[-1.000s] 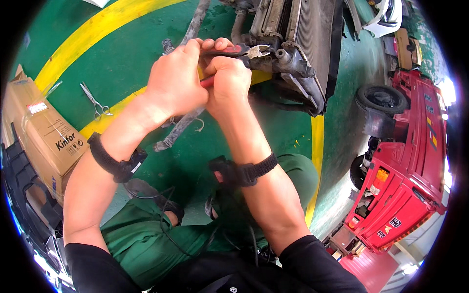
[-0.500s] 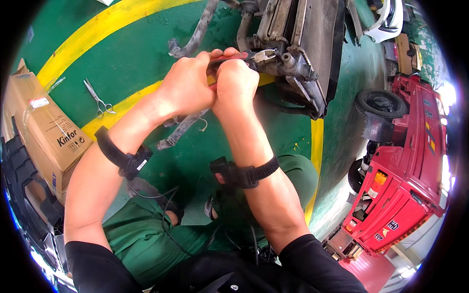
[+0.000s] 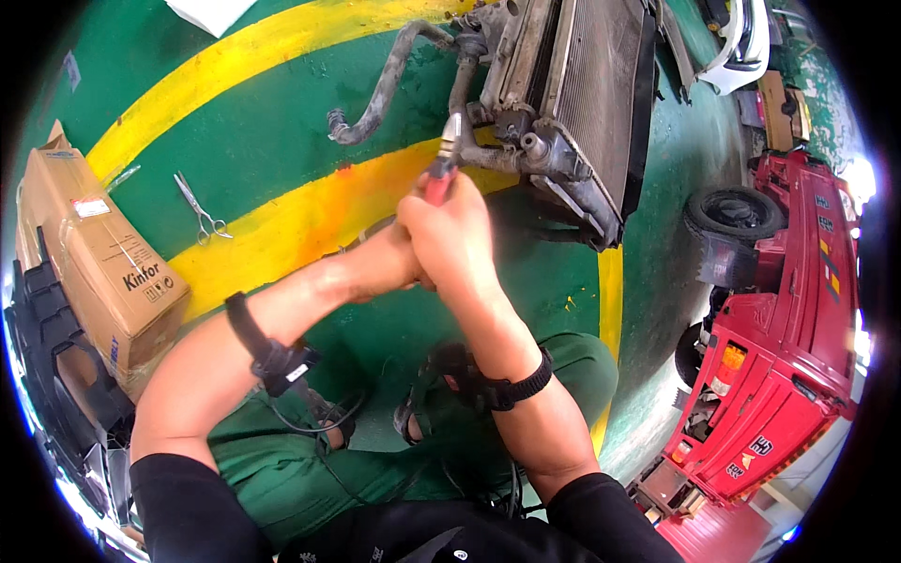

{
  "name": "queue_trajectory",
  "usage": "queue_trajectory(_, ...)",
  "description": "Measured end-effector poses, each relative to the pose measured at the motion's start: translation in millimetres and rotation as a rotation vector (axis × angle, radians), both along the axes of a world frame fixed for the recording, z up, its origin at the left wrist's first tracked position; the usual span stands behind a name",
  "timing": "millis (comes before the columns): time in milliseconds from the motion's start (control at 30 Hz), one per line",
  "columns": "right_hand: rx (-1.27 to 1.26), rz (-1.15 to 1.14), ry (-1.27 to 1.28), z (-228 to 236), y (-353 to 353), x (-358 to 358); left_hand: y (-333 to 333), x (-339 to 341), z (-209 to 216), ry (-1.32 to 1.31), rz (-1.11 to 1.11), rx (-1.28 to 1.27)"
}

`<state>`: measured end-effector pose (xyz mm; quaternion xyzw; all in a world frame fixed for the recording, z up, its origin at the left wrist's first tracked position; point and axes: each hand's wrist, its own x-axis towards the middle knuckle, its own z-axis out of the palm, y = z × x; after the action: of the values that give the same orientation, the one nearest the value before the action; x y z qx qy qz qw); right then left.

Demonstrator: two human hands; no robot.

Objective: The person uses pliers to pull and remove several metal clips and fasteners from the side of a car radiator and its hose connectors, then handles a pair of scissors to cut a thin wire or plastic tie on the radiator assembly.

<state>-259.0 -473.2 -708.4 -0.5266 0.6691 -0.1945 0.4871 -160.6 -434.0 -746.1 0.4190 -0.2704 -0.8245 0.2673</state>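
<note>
My right hand is closed around the red grip of pliers, whose metal jaws point away from me beside a radiator pipe. Against it, lower and to the left, my left hand has its fingers hidden behind the right hand. A bit of grey hose shows just beyond the left hand; whether that hand grips it is hidden. Ahead and to the right stands a dirty car radiator assembly with plastic end fittings. A bent grey hose reaches left from its pipework.
Scissors lie on the green floor at the left, near a cardboard box. Black plastic parts lie beside that box. A red truck stands at the right. White paper lies at the far left.
My hands have come back toward me, away from the radiator fittings. The pliers have turned from lying sideways to pointing away. The left hand has dropped lower beside the right.
</note>
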Motion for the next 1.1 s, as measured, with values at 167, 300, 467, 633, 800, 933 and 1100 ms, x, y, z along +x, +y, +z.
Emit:
queue_trajectory(167,0.403,-0.039,-0.213,10,-3,-5,-27,56,23,-0.2,-0.693,-0.48)
queue_trajectory(300,0.275,-0.092,-0.258,45,11,-13,-48,98,22,-0.576,-0.423,-0.23)
queue_trajectory(467,0.19,-0.259,-0.736,103,0,-51,-69,19,14,-0.757,0.379,-0.949)
queue_trajectory(633,0.146,-0.261,-0.821,108,-2,-79,-84,-15,7,-0.737,0.521,-1.172)
queue_trajectory(800,0.163,-0.197,-0.83,113,-1,-75,-92,-12,11,-0.668,0.473,-1.074)
queue_trajectory(933,0.248,-0.182,-0.867,105,-2,-74,-97,-13,15,-0.706,0.449,-1.034)
queue_trajectory(1100,0.396,-0.132,-0.798,100,4,-68,-96,-11,10,-0.597,0.426,-0.871)
